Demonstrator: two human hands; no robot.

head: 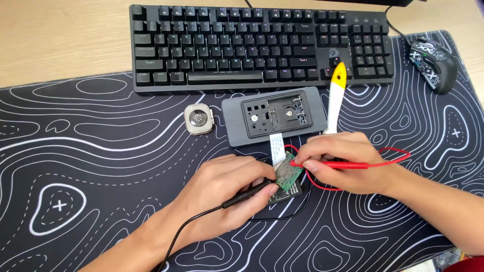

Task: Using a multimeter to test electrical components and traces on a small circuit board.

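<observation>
Hands [227, 186] [343, 161] pinch probes [247, 194] [333, 164] — tips on circuit board [288, 174].

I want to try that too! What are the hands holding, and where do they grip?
The left hand pinches a black test probe along its shaft; the right hand holds a red test probe the same way, tips on the green circuit board.

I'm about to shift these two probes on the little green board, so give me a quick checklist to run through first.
1. Left hand grips black probe: ok.
2. Right hand grips red probe: ok.
3. Both tips on the green board: cannot tell, too small.
4. Flat white cable runs from board to grey case: ok.
5. Red lead clear of the board: ok.
</observation>
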